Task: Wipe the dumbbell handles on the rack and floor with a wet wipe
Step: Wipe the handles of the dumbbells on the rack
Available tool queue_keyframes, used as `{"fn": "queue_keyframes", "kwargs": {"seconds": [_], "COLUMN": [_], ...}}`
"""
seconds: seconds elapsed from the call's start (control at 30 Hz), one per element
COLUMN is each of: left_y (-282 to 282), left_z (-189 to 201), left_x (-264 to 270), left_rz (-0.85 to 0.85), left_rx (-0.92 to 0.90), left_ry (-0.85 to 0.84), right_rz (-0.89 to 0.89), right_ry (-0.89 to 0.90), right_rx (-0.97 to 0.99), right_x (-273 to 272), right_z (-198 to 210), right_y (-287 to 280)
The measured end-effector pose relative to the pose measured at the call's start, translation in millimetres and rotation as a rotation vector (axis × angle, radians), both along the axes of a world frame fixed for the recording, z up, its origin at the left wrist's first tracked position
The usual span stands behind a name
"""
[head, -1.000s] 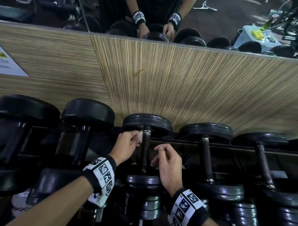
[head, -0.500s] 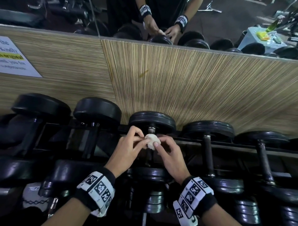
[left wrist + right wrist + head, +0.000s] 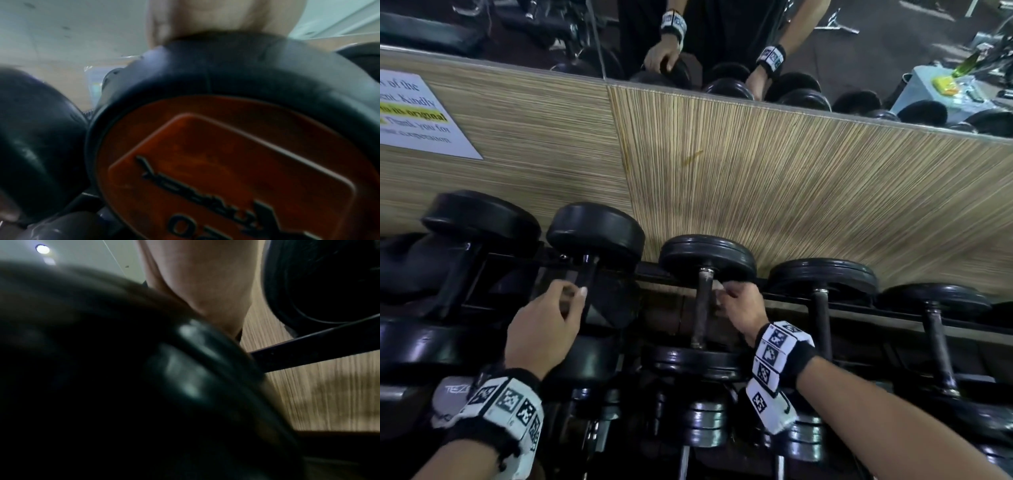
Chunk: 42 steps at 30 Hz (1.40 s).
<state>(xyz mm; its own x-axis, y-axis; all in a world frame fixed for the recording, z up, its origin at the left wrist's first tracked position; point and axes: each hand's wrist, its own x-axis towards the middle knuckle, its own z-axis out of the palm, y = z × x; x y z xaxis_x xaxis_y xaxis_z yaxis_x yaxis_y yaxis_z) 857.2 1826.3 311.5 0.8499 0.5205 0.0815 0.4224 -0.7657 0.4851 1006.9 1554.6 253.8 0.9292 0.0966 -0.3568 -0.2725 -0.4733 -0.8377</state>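
Observation:
Black dumbbells lie in a row on the rack [image 3: 784,297] against a striped wood panel. My right hand [image 3: 739,305] pinches a small white wet wipe [image 3: 719,286], held just right of the dark middle dumbbell handle [image 3: 701,305], near its top end. My left hand [image 3: 551,318] is further left, its fingers loosely curved and holding nothing, with the thumb tip beside the neighbouring dumbbell handle [image 3: 587,274]. The left wrist view is blurred and filled by a dumbbell's orange end cap [image 3: 226,170]. Only a dark dumbbell plate [image 3: 185,369] and part of my palm show in the right wrist view.
More dumbbells lie to the right [image 3: 822,308] and on a lower tier [image 3: 702,425]. A mirror [image 3: 722,41] above the panel reflects my arms. A white notice [image 3: 417,116] is stuck on the panel at left.
Both hands met at the wipe on the middle handle; now the right hand alone holds the wipe beside it. The left hand has moved left to the neighbouring dumbbell.

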Motion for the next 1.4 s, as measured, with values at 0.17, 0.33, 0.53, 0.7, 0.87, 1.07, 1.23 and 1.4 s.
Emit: {"fn": "queue_keyframes", "kwargs": {"seconds": [0.17, 0.33, 0.53, 0.7, 0.87, 1.07, 1.23, 1.4], "left_y": [0, -2, -5, -4, -5, -5, -7, -5], "left_z": [1, 5, 8, 10, 11, 14, 13, 10], "left_x": [2, 3, 3, 3, 2, 1, 1, 0], "left_rz": [0.028, 0.03, 0.067, 0.075, 0.071, 0.077, 0.069, 0.067], "left_rx": [0.021, 0.046, 0.038, 0.026, 0.033, 0.045, 0.047, 0.06], "left_ry": [0.054, 0.038, 0.053, 0.061, 0.068, 0.086, 0.131, 0.134], "right_rz": [0.118, 0.105, 0.153, 0.135, 0.133, 0.125, 0.134, 0.136], "right_ry": [-0.117, -0.113, -0.124, -0.068, -0.1, -0.108, -0.097, -0.005], "right_rx": [-0.125, 0.016, -0.111, -0.058, -0.073, -0.054, -0.067, -0.031], "right_x": [11, -5, 0, -11, -10, -17, -15, -18], "right_z": [2, 1, 1, -1, -2, -14, -11, -10], "right_y": [9, -3, 12, -2, 5, -4, -1, -3]}}
